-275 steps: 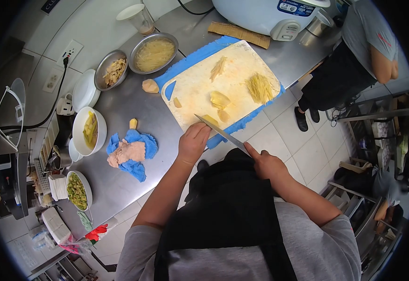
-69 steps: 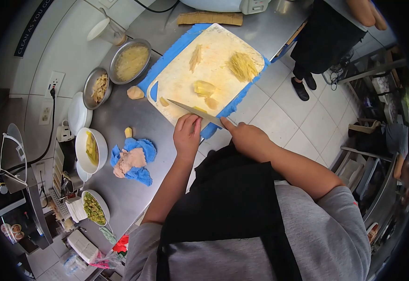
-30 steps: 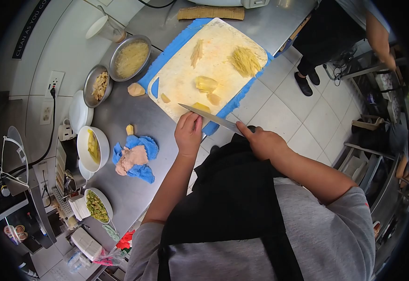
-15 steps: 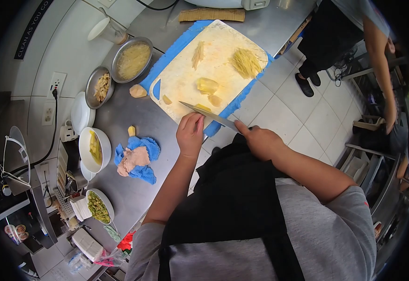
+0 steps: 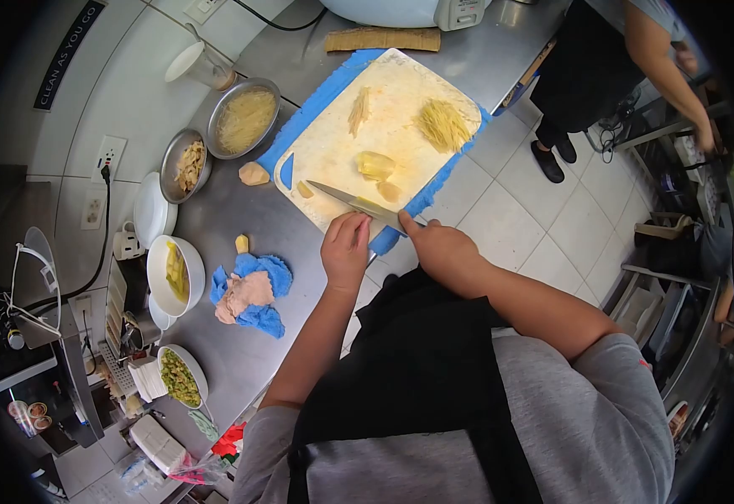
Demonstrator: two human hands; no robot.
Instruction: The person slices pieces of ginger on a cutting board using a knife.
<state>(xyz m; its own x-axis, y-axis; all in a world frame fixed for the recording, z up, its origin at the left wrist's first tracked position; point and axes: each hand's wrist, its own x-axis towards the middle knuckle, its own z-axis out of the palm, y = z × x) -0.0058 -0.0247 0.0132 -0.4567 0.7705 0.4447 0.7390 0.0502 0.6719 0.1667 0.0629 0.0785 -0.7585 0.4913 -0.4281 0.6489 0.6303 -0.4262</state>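
Note:
My right hand [image 5: 444, 254] is closed round the handle of a kitchen knife [image 5: 346, 198], its blade pointing left across the near end of a white cutting board [image 5: 409, 84]. Beside the blade, on its near side, my left hand [image 5: 348, 248] has its fingers bent and pressed together; what they hold is hidden. A yellow vegetable piece shows partly behind the blade. Farther up the board lie a peeled yellow chunk [image 5: 374, 165], a pale slice [image 5: 389, 192], a large heap of thin yellow shreds [image 5: 444, 126] and a smaller bundle of shreds [image 5: 359, 112]. A small offcut [image 5: 304, 190] lies near the board's handle slot.
Blue cloth [image 5: 428, 196] lies under the board. To the left stand a metal bowl of shreds [image 5: 245, 118], a metal bowl of pieces [image 5: 189, 166] and white bowls [image 5: 196, 256]. A crumpled cloth [image 5: 248, 292] is on the steel counter. A co-worker [image 5: 589, 67] stands at right.
The knife and my right hand have shifted slightly left and the blade has tilted a little. My left hand stays beside it. The co-worker's arm has moved up. The view has shifted slightly.

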